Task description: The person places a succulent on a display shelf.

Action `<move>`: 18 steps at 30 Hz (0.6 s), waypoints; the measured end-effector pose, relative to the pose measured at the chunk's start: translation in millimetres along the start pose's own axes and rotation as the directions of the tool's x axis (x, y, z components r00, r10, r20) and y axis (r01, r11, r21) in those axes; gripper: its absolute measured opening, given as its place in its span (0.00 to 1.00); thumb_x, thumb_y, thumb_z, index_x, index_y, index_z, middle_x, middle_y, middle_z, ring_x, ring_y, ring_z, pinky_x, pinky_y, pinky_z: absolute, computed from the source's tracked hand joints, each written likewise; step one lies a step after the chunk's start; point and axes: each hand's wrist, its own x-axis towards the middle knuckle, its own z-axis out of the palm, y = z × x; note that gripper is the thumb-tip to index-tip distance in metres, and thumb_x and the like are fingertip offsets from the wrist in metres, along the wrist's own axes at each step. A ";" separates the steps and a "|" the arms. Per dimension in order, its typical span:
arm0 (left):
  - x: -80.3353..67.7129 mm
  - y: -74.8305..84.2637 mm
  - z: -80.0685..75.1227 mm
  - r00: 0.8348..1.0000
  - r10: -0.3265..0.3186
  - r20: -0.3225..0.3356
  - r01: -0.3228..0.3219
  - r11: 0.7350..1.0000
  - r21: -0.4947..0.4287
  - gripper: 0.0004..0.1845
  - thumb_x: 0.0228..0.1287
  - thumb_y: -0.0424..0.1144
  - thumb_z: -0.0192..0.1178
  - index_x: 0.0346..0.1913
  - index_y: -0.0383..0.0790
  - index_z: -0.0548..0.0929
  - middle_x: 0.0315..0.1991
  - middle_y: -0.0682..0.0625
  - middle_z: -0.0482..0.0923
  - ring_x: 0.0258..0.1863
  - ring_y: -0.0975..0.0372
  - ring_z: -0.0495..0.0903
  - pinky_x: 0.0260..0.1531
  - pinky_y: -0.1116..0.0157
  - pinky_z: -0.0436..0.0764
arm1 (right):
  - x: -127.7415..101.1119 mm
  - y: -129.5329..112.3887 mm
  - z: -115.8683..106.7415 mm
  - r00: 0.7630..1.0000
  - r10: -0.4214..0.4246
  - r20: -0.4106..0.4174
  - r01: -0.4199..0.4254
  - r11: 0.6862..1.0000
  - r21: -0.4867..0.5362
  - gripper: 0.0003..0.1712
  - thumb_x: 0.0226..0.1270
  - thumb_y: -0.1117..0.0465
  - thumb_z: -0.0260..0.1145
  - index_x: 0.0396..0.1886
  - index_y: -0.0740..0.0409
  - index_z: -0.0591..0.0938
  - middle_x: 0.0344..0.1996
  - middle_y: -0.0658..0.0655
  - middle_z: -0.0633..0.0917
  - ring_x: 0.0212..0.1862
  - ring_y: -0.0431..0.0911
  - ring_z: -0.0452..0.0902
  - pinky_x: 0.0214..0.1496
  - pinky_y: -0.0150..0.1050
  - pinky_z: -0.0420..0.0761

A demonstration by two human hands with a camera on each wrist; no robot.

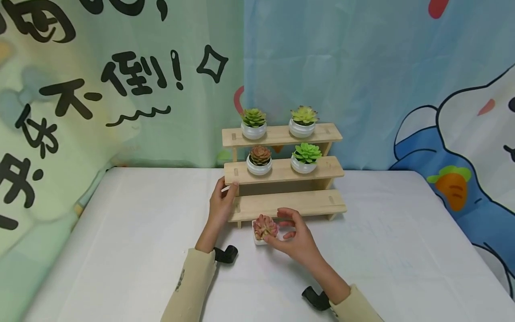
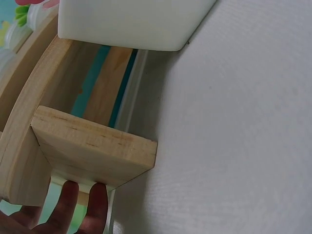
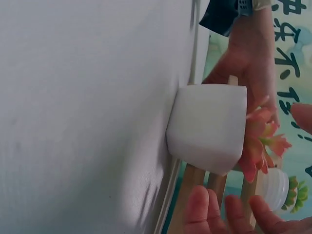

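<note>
My left hand (image 1: 222, 203) grips the left end of a three-tier wooden plant stand (image 1: 289, 203) near the middle tier. In the left wrist view its fingers (image 2: 66, 202) reach behind the stand's side support, and the thumb is out of sight. A pink succulent (image 1: 265, 226) in a squarish white pot (image 3: 209, 126) is on the white table before the bottom tier. My right hand (image 1: 297, 239) surrounds the succulent's right side, thumb in front and fingers behind. In the right wrist view the fingers (image 3: 197, 207) are spread apart from the pot.
The top tier bears a green succulent (image 1: 253, 118) and a yellow-green one (image 1: 303, 118). On the middle tier sit a reddish-brown succulent (image 1: 259, 158) and a bright green one (image 1: 306, 156), all in round white pots. Behind the table (image 1: 402, 232) hangs a printed curtain (image 1: 322, 58).
</note>
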 end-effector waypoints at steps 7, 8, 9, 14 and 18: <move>0.8 0.3 -0.9 1.000 0.006 0.002 -0.006 1.000 0.004 0.24 0.72 0.47 0.53 0.65 0.40 0.72 0.60 0.39 0.73 0.58 0.46 0.76 0.56 0.48 0.75 | 1.2 0.4 5.9 0.998 -0.026 0.049 0.029 0.998 -0.055 0.39 0.51 0.64 0.77 0.62 0.64 0.70 0.59 0.64 0.74 0.51 0.54 0.75 0.43 0.40 0.76; 0.9 0.0 -1.1 1.000 0.006 0.002 -0.006 1.000 0.004 0.24 0.72 0.47 0.53 0.65 0.40 0.72 0.61 0.39 0.73 0.58 0.46 0.76 0.56 0.48 0.75 | 1.4 0.8 6.8 0.998 -0.030 0.052 0.034 0.998 -0.061 0.39 0.51 0.64 0.78 0.61 0.64 0.70 0.58 0.64 0.74 0.50 0.53 0.75 0.43 0.40 0.76; 1.0 -0.1 -1.1 1.000 0.005 0.002 -0.005 1.000 0.005 0.24 0.72 0.47 0.53 0.65 0.40 0.72 0.61 0.39 0.73 0.58 0.46 0.76 0.56 0.48 0.75 | 1.7 1.2 7.7 0.998 -0.036 0.057 0.040 0.997 -0.067 0.39 0.50 0.63 0.78 0.61 0.64 0.71 0.58 0.63 0.74 0.50 0.53 0.74 0.42 0.40 0.76; 0.2 0.3 -0.9 1.000 -0.004 -0.006 0.004 1.000 0.005 0.24 0.72 0.47 0.53 0.65 0.41 0.72 0.60 0.39 0.73 0.58 0.45 0.76 0.55 0.48 0.75 | 3.0 3.8 10.8 0.994 -0.078 0.075 0.086 0.991 -0.104 0.38 0.48 0.64 0.79 0.59 0.62 0.72 0.54 0.63 0.73 0.47 0.50 0.72 0.39 0.37 0.75; 0.6 0.8 -0.6 1.000 0.000 -0.002 0.000 1.000 0.002 0.24 0.72 0.48 0.53 0.65 0.41 0.72 0.61 0.39 0.73 0.58 0.46 0.76 0.55 0.49 0.75 | 3.6 5.1 11.9 0.992 -0.098 0.084 0.108 0.986 -0.126 0.39 0.47 0.65 0.80 0.60 0.61 0.72 0.53 0.62 0.74 0.44 0.47 0.69 0.37 0.36 0.74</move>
